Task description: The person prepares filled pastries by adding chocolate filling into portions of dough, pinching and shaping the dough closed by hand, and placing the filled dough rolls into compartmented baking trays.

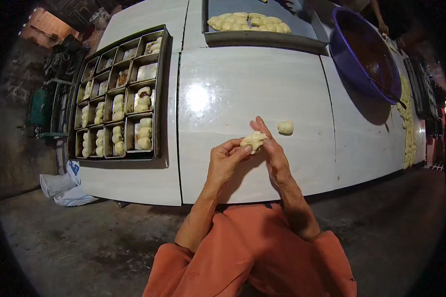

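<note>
A small pale piece of dough, uneven and stretched, is held above the white table between my two hands. My left hand pinches its left side between thumb and fingers. On the other side my right hand has its thumb against the dough, with its fingers reaching up past it; part of that grip is hidden. Just beyond my right hand a rounded dough ball rests on the tabletop, touched by neither hand.
On the left stands a dark metal tray of square compartments, several holding rows of dough balls. A grey tray with dough pieces lies at the back. Right of it are a purple basin, a strip of dough pieces and another person's hand.
</note>
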A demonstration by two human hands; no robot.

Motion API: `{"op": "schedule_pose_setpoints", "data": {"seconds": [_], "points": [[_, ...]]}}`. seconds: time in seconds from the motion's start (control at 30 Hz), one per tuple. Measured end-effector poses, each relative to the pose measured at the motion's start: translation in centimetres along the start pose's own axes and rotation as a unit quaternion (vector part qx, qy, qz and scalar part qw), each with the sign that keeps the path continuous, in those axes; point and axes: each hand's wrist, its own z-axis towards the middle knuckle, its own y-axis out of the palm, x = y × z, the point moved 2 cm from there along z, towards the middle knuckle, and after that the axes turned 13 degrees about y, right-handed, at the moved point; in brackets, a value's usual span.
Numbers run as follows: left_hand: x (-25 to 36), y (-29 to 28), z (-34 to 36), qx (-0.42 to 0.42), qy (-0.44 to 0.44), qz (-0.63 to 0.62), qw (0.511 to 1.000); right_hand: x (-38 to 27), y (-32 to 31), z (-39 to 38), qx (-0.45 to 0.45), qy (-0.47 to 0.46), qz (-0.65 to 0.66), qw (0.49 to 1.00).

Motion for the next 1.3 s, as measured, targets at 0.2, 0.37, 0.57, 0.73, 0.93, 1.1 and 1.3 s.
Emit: {"op": "schedule_pose_setpoints", "data": {"seconds": [0.2, 0.37, 0.57, 0.73, 0.93, 1.1, 1.3], "points": [[-0.4, -0.6, 0.1, -0.028, 0.030, 0.038, 0.998, 0.9, 0.2, -0.4, 0.043, 0.050, -0.049, 0.997], [0.4, -0.7, 1.5, -0.067, 0.025, 0.115, 0.991, 0.7, 0.4, -1.2, 0.113, 0.027, -0.149, 0.982], [-1.4, 0.7, 2.0, -0.066, 0.051, 0.025, 0.996, 0.5, -1.6, -2.1, 0.181, -0.030, -0.140, 0.973], [-1.8, 4.1, 2.2, -0.056, 0.160, 0.022, 0.985, -1.5, -3.7, -2.6, 0.158, -0.037, 0.046, 0.986], [-2.7, 13.7, 3.9, -0.155, 0.425, 0.094, 0.887, -5.4, -7.9, -3.6, 0.066, -0.029, 0.087, 0.994], [-8.0, 24.3, 4.5, -0.094, 0.350, -0.065, 0.930, -9.9, -15.4, -4.7, 0.062, -0.047, 0.254, 0.964], [-9.9, 31.8, 6.6, -0.146, 0.158, -0.146, 0.965, -15.4, -25.4, -3.3, 0.012, -0.041, 0.204, 0.978]]}}
